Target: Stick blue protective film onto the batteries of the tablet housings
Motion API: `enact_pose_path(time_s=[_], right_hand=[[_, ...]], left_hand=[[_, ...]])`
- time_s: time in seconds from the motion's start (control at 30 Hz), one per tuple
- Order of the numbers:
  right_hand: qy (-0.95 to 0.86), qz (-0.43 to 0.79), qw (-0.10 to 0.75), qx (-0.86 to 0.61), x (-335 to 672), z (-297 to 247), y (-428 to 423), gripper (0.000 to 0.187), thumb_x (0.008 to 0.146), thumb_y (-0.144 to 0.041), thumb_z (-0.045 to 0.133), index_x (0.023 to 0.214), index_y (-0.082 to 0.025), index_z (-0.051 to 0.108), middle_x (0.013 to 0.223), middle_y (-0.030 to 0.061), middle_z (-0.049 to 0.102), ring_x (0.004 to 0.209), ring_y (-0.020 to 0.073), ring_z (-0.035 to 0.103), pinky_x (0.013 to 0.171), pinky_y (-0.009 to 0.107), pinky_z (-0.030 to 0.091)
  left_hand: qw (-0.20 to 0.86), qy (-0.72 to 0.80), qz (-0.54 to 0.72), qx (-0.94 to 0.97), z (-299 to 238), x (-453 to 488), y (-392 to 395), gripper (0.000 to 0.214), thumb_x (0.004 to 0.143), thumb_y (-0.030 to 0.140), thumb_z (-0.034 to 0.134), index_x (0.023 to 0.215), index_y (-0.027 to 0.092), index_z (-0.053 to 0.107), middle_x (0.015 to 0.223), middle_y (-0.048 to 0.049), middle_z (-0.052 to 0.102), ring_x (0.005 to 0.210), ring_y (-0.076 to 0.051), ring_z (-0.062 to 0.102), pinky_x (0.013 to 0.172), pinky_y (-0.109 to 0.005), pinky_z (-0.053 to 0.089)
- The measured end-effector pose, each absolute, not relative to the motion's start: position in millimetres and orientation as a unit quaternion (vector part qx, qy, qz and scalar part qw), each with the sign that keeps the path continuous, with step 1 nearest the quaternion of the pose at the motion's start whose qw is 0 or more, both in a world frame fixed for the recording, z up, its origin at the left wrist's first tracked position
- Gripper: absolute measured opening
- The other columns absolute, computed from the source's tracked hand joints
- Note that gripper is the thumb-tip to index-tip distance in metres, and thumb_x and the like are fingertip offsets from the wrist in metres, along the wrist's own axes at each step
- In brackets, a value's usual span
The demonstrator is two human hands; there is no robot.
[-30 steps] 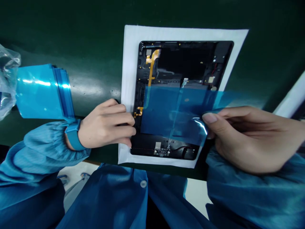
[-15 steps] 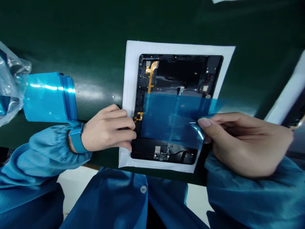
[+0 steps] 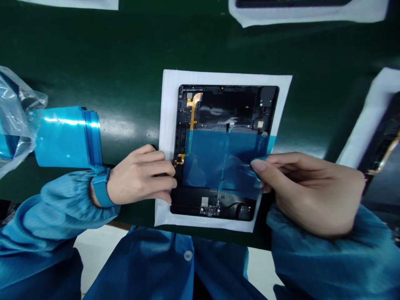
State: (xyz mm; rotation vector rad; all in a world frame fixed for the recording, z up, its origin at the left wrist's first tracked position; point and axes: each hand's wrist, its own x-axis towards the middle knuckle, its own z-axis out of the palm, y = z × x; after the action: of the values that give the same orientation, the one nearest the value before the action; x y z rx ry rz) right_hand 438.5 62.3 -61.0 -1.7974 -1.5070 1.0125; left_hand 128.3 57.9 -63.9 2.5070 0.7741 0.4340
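Green table (image 3: 134, 50), white pad (image 3: 168, 104) on it, opened tablet (image 3: 225, 106) on that. Blue film (image 3: 206, 162) hangs partly over the tablet, its edge pinched by the right hand (image 3: 309, 187). Left hand (image 3: 140, 177) is curled against the tablet, can't tell if gripping.

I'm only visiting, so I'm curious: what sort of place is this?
Likely an electronics workshop or factory: an opened tablet-like device, a stack of blue films and another device at right.
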Motion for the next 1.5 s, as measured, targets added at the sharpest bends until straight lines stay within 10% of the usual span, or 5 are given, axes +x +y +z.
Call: enact_pose_path(time_s=[0.47, 0.8, 1.27, 1.5], right_hand=[[-0.558, 0.356, 0.348, -0.664, 437, -61, 61, 0.031, 0.072, -0.026, 0.086, 0.100, -0.019, 0.077, 0.062, -0.0022, 0.069, 0.047, 0.0102, 0.056, 0.046, 0.025, 0.050], [-0.530, 0.356, 0.363, -0.679, 445, -74, 51, 0.018, 0.084, -0.038, 0.075, 0.091, -0.022, 0.074, 0.064, -0.0017, 0.067, 0.048, 0.0118, 0.056, 0.045, 0.026, 0.046], [-0.539, 0.390, 0.381, -0.642, 446, -82, 57, 0.018, 0.082, -0.034, 0.073, 0.089, -0.017, 0.072, 0.059, -0.0037, 0.063, 0.044, 0.0091, 0.054, 0.043, 0.022, 0.044], [-0.800, 0.162, 0.287, -0.501, 431, -64, 44, 0.023, 0.097, -0.029, 0.058, 0.103, -0.016, 0.076, 0.084, 0.0059, 0.073, 0.074, 0.0172, 0.066, 0.070, 0.031, 0.052]], left_hand=[[0.269, 0.287, 0.175, 0.903, -62, 129, 57, 0.035, 0.090, 0.053, 0.068, 0.101, 0.019, 0.070, 0.092, -0.0030, 0.071, 0.080, -0.016, 0.060, 0.069, -0.030, 0.039], [0.067, 0.290, 0.057, 0.953, -44, 162, 72, 0.029, 0.103, 0.022, 0.049, 0.120, 0.021, 0.072, 0.096, -0.0079, 0.068, 0.085, -0.022, 0.059, 0.066, -0.034, 0.038], [0.040, 0.285, -0.055, 0.956, -42, 236, 75, 0.050, 0.104, 0.012, 0.034, 0.143, 0.033, 0.057, 0.108, -0.0093, 0.064, 0.102, -0.026, 0.059, 0.077, -0.037, 0.038], [0.071, 0.430, 0.047, 0.899, -45, 171, 70, 0.047, 0.098, 0.030, 0.055, 0.142, 0.015, 0.053, 0.132, -0.0174, 0.060, 0.119, -0.033, 0.056, 0.094, -0.046, 0.045]])
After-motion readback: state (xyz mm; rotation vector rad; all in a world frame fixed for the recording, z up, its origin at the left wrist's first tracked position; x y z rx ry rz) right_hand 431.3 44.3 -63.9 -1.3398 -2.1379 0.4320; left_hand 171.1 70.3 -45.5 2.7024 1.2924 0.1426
